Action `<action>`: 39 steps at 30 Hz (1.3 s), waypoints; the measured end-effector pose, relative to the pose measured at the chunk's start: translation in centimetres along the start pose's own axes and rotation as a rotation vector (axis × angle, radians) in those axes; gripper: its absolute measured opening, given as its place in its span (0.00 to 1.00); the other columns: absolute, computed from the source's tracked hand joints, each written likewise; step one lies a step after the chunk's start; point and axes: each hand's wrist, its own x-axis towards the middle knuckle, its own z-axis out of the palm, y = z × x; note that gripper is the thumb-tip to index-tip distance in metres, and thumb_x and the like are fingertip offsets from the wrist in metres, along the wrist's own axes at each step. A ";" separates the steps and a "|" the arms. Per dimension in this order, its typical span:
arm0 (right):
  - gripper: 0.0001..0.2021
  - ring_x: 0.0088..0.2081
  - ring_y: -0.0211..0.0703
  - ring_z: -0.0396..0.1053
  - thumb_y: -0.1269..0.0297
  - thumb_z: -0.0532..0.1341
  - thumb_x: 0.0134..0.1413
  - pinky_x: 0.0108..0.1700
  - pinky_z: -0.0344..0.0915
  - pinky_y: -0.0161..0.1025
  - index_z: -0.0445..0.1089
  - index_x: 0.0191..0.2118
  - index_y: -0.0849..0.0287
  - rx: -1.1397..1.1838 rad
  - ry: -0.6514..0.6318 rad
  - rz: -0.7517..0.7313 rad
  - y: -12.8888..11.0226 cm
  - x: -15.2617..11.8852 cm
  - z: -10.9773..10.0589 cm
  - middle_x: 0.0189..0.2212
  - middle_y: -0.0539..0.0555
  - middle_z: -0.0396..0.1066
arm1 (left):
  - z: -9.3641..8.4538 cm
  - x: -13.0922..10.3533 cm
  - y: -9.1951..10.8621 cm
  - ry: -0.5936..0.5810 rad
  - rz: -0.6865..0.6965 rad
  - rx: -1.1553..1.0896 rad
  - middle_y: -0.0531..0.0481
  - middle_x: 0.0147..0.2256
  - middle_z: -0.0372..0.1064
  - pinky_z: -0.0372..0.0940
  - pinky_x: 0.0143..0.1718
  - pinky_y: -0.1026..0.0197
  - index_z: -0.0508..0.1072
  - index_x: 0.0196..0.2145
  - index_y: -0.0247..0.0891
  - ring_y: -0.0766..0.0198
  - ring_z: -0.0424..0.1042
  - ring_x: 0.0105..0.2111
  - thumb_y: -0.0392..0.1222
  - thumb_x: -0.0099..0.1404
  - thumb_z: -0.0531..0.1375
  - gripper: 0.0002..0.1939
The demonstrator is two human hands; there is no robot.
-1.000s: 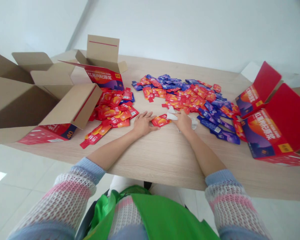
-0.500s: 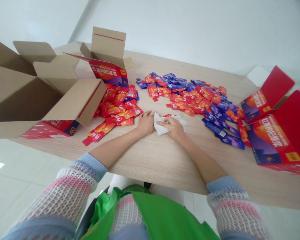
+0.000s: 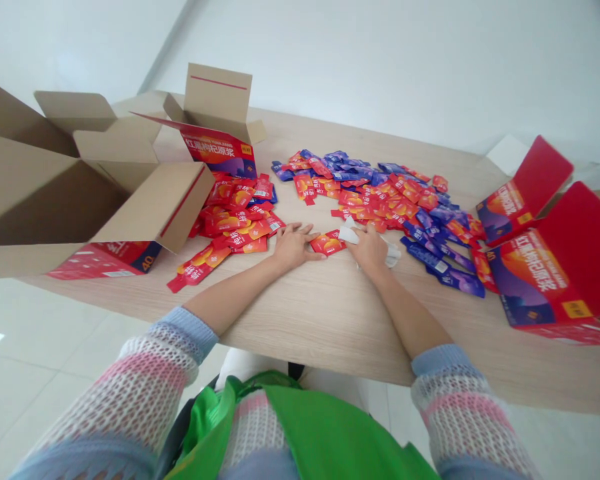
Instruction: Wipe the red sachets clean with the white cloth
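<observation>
My right hand [image 3: 371,249] is closed on a crumpled white tissue [image 3: 349,233], which pokes out on both sides of the fingers. The tissue lies over the right end of a red sachet [image 3: 329,243] flat on the table. At the sachet's left end rests my left hand [image 3: 293,246], fingers spread, with thumb and forefinger at its edge. Just left of that hand lies a pile of red sachets [image 3: 240,220]. Beyond and right of my right hand spreads a larger heap of red and purple sachets [image 3: 395,200].
Two opened cartons stand at the left, a near one [image 3: 130,257] and a far one [image 3: 217,150]. Another red and purple carton [image 3: 540,280] stands at the right with its flaps up. The wooden table [image 3: 300,320] has its front edge close to my body.
My right hand has slid right with the tissue, uncovering much of the red sachet. My left hand stays near the same spot, its fingers more spread. The view has shifted slightly.
</observation>
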 end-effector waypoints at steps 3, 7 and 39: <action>0.19 0.41 0.48 0.67 0.55 0.59 0.54 0.40 0.61 0.40 0.73 0.49 0.55 0.099 0.075 0.024 0.6 -0.2 0.1 0.43 0.57 0.68 | 0.1 -0.1 0.0 0.011 0.010 0.003 0.55 0.62 0.56 0.47 0.55 0.43 0.66 0.58 0.55 0.44 0.50 0.60 0.72 0.54 0.56 0.37; 0.18 0.45 0.50 0.66 0.62 0.58 0.54 0.46 0.62 0.41 0.72 0.50 0.59 0.250 0.159 -0.045 0.7 -0.8 0.1 0.45 0.58 0.69 | 0.2 -0.2 -0.2 0.042 0.041 0.012 0.53 0.61 0.57 0.48 0.54 0.43 0.67 0.57 0.53 0.44 0.51 0.59 0.73 0.53 0.56 0.38; 0.13 0.37 0.47 0.67 0.55 0.60 0.53 0.37 0.60 0.39 0.75 0.37 0.60 0.277 0.195 0.038 1.4 0.8 0.6 0.36 0.57 0.70 | 0.4 0.4 -0.2 0.056 0.035 0.008 0.53 0.59 0.61 0.54 0.56 0.53 0.68 0.57 0.47 0.49 0.55 0.58 0.71 0.51 0.60 0.41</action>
